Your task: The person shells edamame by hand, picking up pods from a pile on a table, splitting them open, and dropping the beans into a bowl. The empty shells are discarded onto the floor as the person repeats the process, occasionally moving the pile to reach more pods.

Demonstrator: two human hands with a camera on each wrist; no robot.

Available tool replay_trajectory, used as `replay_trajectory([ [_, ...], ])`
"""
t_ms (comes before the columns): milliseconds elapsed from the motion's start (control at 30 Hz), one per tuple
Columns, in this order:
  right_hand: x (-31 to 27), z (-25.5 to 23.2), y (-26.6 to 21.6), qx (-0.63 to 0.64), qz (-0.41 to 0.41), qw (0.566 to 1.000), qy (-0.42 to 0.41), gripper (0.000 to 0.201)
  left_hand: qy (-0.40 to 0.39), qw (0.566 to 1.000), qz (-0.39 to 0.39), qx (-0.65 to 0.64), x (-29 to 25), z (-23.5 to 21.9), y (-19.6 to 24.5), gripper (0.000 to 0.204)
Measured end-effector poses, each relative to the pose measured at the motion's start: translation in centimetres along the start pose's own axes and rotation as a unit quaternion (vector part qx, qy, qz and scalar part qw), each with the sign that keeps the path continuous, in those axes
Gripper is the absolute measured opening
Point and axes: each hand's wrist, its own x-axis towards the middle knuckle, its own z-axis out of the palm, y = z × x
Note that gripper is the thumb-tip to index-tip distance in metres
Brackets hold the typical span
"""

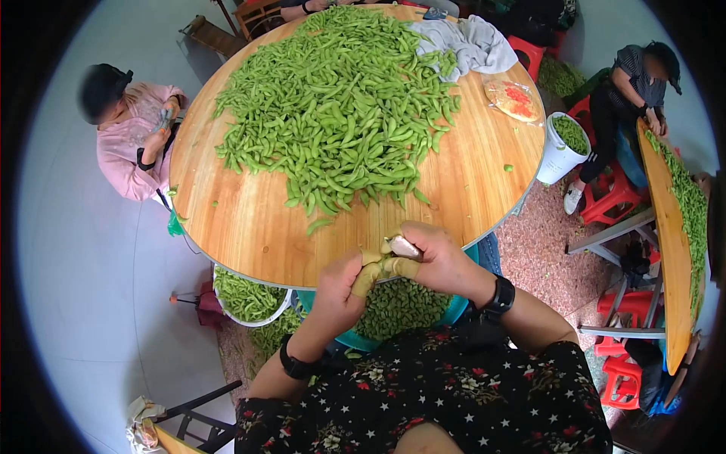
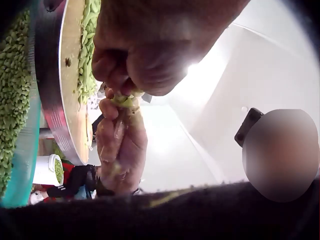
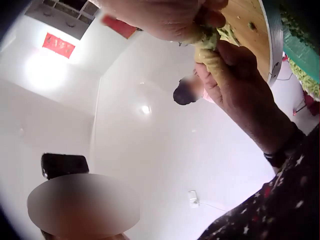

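L hand (image 1: pixel 338 287): I see fingers curled in, pinching a small green pod (image 2: pixel 122 102) | R hand (image 1: pixel 440 261): likewise curled, pinching same pod | pod loc: btwn both hands, nr edge of tbl (image 1: pixel 249 246), partly hidden by fingers | teal basin (image 2: pixel 24 165) w/ shelled beans (image 1: pixel 402 312) below | pod heap (image 1: pixel 340 113) farther back on tbl

Pods (image 1: pixel 340 113) are heaped on a table (image 1: pixel 234 234), a cloth (image 1: pixel 473 47) and a package (image 1: pixel 516 100) laid to their right, beans (image 1: pixel 402 309) held in a basin (image 1: pixel 458 306) below the near edge, a tub (image 1: pixel 282 309) set to the basin's left, a bucket (image 1: pixel 558 163) placed right of the table.
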Motion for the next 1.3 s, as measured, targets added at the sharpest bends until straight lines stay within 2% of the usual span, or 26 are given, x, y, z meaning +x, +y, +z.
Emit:
replay_trajectory([
  [67,0.1,-0.2,0.1,0.042,0.001,0.999,-0.021,0.017,-0.017,1.000,0.006,-0.011,-0.2,-0.1,0.0,0.011],
  [100,0.2,-0.5,-0.6,0.166,0.171,0.971,-0.032,0.016,-0.024,0.999,-0.017,-0.042,-0.1,-0.2,0.3,0.012],
  [133,0.3,-0.7,-1.0,0.282,0.333,0.899,-0.042,0.015,-0.031,0.996,-0.039,-0.072,-0.1,-0.2,0.6,0.012],
  [167,0.2,-0.6,-0.5,0.282,0.332,0.899,-0.042,0.015,-0.031,0.996,-0.040,-0.072,-0.1,-0.1,0.7,0.012],
  [233,0.0,-0.1,0.2,0.048,0.093,0.985,0.136,0.015,0.000,0.996,-0.083,-0.031,0.0,0.0,0.9,0.012],
  [267,-0.1,0.1,0.1,0.049,0.093,0.985,0.134,0.015,0.002,0.996,-0.085,-0.030,0.1,0.1,1.1,0.012],
  [333,-0.1,0.4,-1.3,-0.033,-0.068,0.992,0.104,0.014,0.049,0.996,-0.057,0.046,0.1,0.1,1.3,0.011],
  [400,-0.4,0.9,-0.8,-0.053,-0.056,0.994,0.083,0.016,0.058,0.996,-0.045,0.051,-0.1,0.4,1.0,0.010],
  [500,-0.6,1.2,-0.3,0.076,0.044,0.995,0.051,0.013,0.071,0.997,-0.030,0.026,-0.4,0.8,0.7,0.009],
  [567,-0.6,0.6,-1.1,0.276,0.233,0.931,-0.039,0.010,0.070,0.997,-0.027,-0.005,-0.8,0.6,0.7,0.008],
  [600,-0.7,0.5,-0.9,0.277,0.232,0.931,-0.039,0.010,0.025,0.998,-0.048,-0.023,-1.1,0.1,0.8,0.009],
  [667,-1.0,0.2,-0.2,0.378,0.343,0.849,-0.140,0.010,-0.020,0.997,-0.069,-0.042,-1.5,-1.5,1.3,0.010],
  [700,-1.4,0.3,0.3,0.378,0.343,0.849,-0.141,0.010,-0.129,0.990,-0.050,0.014,-1.8,-3.1,2.0,0.012],
  [733,-2.1,0.6,0.8,0.310,0.258,0.894,-0.194,0.013,-0.236,0.969,-0.030,0.069,-2.0,-4.9,2.6,0.015],
  [767,-2.6,0.9,1.5,0.238,0.169,0.925,-0.243,0.016,-0.301,0.932,-0.115,0.164,-2.3,-7.2,3.1,0.016],
  [800,-3.1,1.1,2.8,0.237,0.167,0.925,-0.244,0.016,-0.360,0.875,-0.196,0.257,-2.4,-8.8,3.3,0.018],
  [833,-3.6,1.3,4.2,0.118,0.032,0.959,-0.254,0.020,-0.358,0.875,-0.196,0.258,-2.2,-9.0,2.9,0.018],
  [867,-4.0,1.6,5.2,-0.005,-0.103,0.961,-0.255,0.023,-0.234,0.894,-0.145,0.352,-1.9,-9.0,2.0,0.016],
  [900,-3.3,0.7,2.8,0.033,0.079,0.937,-0.337,0.025,-0.105,0.889,-0.089,0.437,-1.5,-9.0,1.0,0.014],
  [933,-2.6,0.4,1.3,0.033,0.078,0.938,-0.337,0.025,-0.048,0.901,-0.059,0.426,-0.4,-8.2,0.3,0.013],
  [1000,-1.5,-0.2,-0.7,0.086,0.272,0.890,-0.355,0.024,0.011,0.910,-0.023,0.413,2.1,-6.8,-2.0,0.012],
  [1067,-1.3,-0.6,-1.4,0.106,0.298,0.887,-0.336,0.023,-0.002,0.908,0.044,0.416,3.7,-5.9,-4.7,0.018],
  [1133,-1.5,-0.9,-1.1,0.129,0.325,0.881,-0.319,0.022,0.014,0.927,0.029,0.373,4.6,-5.2,-4.8,0.020],
  [1200,-1.7,-0.8,0.1,-0.035,0.083,0.978,-0.187,0.021,0.027,0.942,0.011,0.335,4.5,-4.8,-4.7,0.023],
  [1267,-0.7,-0.1,0.3,-0.052,0.026,0.989,-0.138,0.020,0.022,0.992,-0.126,-0.010,3.6,-4.6,-4.0,0.023],
  [1300,0.0,0.3,0.2,-0.072,-0.034,0.993,-0.087,0.020,0.020,0.991,-0.128,-0.009,3.3,-4.5,-3.4,0.023],
])
